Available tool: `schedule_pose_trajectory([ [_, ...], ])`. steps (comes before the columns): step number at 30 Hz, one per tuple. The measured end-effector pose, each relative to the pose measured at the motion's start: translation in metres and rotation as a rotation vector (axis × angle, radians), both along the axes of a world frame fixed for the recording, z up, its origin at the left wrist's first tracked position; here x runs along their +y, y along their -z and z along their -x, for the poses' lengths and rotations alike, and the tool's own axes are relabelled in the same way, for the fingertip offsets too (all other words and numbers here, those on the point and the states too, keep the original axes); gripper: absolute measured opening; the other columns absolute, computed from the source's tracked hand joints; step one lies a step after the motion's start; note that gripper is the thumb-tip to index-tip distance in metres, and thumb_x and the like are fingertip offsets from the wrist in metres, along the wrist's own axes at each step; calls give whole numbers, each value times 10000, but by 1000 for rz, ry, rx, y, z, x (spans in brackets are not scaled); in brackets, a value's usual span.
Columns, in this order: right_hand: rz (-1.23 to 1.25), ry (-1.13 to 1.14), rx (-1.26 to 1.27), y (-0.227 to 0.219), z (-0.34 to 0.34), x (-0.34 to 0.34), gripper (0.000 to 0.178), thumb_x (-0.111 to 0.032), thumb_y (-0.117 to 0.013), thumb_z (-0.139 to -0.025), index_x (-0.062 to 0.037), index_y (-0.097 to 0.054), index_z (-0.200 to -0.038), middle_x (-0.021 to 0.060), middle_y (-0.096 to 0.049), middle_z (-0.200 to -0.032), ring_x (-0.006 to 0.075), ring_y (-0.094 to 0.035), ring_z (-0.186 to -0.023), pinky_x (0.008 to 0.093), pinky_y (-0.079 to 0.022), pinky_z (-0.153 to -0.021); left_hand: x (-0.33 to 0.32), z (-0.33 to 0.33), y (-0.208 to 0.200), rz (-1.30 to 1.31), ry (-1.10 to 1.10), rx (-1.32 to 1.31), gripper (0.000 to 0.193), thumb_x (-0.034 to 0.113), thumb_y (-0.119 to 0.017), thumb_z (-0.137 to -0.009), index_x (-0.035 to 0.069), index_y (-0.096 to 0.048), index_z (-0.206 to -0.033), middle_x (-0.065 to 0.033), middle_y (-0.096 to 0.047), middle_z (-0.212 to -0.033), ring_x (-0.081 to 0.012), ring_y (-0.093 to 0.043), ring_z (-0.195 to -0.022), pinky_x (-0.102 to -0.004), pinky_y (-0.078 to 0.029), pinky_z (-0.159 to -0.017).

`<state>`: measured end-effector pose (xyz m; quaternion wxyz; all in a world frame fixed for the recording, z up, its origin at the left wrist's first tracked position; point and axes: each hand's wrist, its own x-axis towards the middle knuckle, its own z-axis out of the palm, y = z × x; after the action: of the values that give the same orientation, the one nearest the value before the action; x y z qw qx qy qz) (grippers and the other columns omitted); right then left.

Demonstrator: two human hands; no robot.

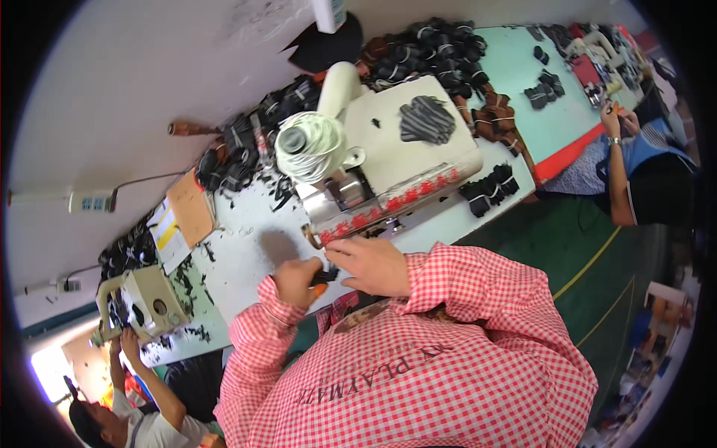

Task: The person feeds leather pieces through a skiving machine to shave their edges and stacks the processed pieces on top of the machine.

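My left hand is curled closed at the near edge of the white worktable, around a small black piece that shows past its fingers. A bright orange item pokes out by that thumb; its kind is unclear. My right hand reaches leftward with its fingers extended and thumb apart, fingertips beside the left end of a cream sewing machine. No object shows in the right hand. On top of the machine lies a grey-black bundle of strips. A big cone of white thread stands by its left end.
Black bundles are heaped along the wall, and others sit right of the machine. Cardboard leans at left. One person works at another machine, lower left; another person's hands are at far right.
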<state>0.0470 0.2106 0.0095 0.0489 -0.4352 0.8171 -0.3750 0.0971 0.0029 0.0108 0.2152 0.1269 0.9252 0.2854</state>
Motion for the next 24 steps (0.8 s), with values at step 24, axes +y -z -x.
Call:
schedule_pose_trajectory([
  [24,-61,768,201,16,72,83,163,-217,-618,-670,-90,-602,-773,70,-549,-772,260,-603,-631,388,-494,-525,136,77,7,-468,-485,513,217,123,-630,-858,-9,-578,-1023,-100,-628,-789,-161,-603,-676,-279,-494,-632],
])
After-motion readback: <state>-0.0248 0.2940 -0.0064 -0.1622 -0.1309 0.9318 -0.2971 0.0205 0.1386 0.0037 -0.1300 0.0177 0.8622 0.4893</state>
